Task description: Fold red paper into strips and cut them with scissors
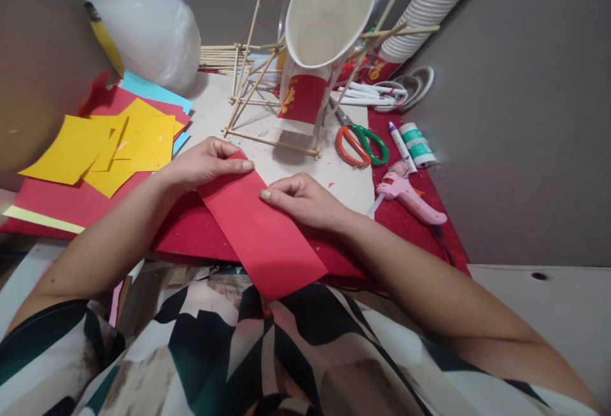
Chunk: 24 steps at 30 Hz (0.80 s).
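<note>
A long red paper strip [260, 228] lies slanted across the table's front edge, its near end hanging over my lap. My left hand [205, 163] presses on its far end, fingers closed down on the paper. My right hand [300, 200] rests on the strip's right edge, thumb and fingers pinched against it. Under the strip lies a larger red sheet [191, 231].
Yellow paper squares [114, 145] lie on red sheets at left. Behind stand a stick frame [267, 85] with a paper cup [329, 9], a cup stack [429, 2], scissors [360, 144], a pink glue gun [410, 194], a glue tube [417, 144] and a plastic bag [143, 28].
</note>
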Available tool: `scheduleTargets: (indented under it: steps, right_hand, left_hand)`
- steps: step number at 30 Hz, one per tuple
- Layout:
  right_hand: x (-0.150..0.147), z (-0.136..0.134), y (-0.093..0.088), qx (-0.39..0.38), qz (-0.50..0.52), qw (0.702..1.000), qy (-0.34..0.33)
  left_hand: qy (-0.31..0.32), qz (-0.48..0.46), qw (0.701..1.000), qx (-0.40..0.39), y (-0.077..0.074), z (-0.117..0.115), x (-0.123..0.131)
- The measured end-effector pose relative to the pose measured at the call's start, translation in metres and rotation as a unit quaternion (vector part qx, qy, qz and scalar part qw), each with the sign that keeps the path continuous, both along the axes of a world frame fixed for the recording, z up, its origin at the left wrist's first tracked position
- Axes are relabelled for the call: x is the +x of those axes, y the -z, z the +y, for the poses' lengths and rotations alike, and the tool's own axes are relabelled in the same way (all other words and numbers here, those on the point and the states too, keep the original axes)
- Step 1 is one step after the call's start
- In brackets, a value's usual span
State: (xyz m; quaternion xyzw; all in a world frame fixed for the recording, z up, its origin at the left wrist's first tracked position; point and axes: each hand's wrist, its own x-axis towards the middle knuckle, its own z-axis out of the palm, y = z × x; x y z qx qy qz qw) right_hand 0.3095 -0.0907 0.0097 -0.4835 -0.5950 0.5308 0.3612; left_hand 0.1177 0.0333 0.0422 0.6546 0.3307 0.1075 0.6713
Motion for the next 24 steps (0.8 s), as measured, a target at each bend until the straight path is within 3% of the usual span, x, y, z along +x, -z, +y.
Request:
scheduleTargets:
  steps: [5,11,17,24]
  right_hand:
    - [0.001,-0.003,0.000,-0.014,0.002,1.000,0.017]
    - [0.013,-0.004,-0.001,-0.014,0.000,1.000,0.000]
    - [0.021,-0.004,-0.002,-0.110,0.037,0.993,-0.012]
    - [0.030,-0.006,-0.002,-0.142,0.047,0.988,-0.039]
  left_hand:
    - [-0.078,-0.020,0.997,-0.002,0.003,0.001,0.000]
    - [-0.233,-0.009,0.971,0.058,0.002,0.029,-0.016]
    - [-0.282,-0.002,0.957,0.069,-0.007,0.043,-0.031]
    - [-0.335,0.000,0.934,0.128,-0.009,0.053,-0.039]
